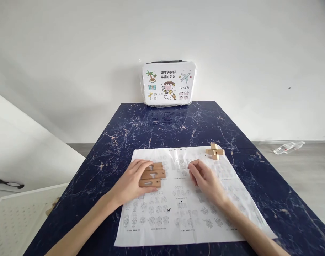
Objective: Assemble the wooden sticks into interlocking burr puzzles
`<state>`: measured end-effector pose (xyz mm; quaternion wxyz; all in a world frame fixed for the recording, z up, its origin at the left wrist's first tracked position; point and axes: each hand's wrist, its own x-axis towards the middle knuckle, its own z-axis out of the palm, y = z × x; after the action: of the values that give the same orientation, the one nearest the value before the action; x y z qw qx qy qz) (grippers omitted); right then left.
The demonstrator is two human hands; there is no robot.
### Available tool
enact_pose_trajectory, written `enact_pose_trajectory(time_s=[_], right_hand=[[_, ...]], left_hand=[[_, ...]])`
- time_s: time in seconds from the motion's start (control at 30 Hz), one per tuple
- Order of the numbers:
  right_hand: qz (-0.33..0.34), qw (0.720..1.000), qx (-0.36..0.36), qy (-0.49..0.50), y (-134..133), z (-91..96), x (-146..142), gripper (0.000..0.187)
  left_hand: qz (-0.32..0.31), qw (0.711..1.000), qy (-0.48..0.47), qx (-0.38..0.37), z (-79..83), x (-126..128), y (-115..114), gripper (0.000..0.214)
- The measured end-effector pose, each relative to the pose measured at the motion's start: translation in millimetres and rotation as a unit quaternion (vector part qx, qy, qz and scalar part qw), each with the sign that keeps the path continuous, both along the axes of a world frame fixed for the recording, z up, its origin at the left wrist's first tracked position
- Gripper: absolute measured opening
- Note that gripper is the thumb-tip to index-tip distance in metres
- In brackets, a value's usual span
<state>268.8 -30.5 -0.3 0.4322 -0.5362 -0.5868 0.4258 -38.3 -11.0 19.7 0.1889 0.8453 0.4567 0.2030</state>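
My left hand [132, 179] is closed around the left ends of three flat brown wooden puzzle pieces [152, 174] lined up side by side. Its thumb is at their near edge, its fingers at the far edge. Cut-out slots and small marks show on the pieces; a "2" is on the nearest. Over the middle of a printed sheet [169, 241], my right hand [205, 179] is curled, apart from the pieces. Whether anything is inside its fingers is hidden. Beyond it, an assembled light wooden cross-shaped puzzle [215, 152] sits at the sheet's far right corner.
The sheet, printed with rows of line diagrams, lies on a dark blue marbled table [168, 131]. A white case with cartoon prints [169, 84] stands at the far edge against the wall. A white perforated basket [15, 217] is at lower left; a clear plastic bottle [288, 147] lies on the floor at right.
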Motion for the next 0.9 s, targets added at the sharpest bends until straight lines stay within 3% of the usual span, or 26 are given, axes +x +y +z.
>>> enact_pose_trajectory(time_s=[0.13,0.27,0.4,0.5,0.67,0.9], right_hand=[[0.007,0.994,0.053,-0.095,-1,-2.9,-3,0.036],[0.027,0.983,0.110,-0.145,-2,-9.5,-3,0.020],[0.045,0.970,0.165,-0.172,0,-15.0,-4,0.013],[0.062,0.963,0.194,-0.178,2,-17.6,-4,0.021],[0.092,0.962,0.182,-0.180,5,-16.6,-1,0.023],[0.090,0.953,0.216,-0.193,2,-11.2,-1,0.025]], left_hand=[[-0.032,0.999,-0.035,0.017,-9.5,50,-1,0.079],[-0.022,0.999,-0.047,0.013,-20.4,73,2,0.092],[0.012,0.999,-0.027,0.039,-24.7,71,4,0.093],[0.010,0.999,-0.011,0.048,-21.6,66,5,0.086],[0.016,0.999,-0.030,0.029,-15.7,58,11,0.028],[0.025,0.992,-0.121,-0.004,-13.4,50,22,0.017]])
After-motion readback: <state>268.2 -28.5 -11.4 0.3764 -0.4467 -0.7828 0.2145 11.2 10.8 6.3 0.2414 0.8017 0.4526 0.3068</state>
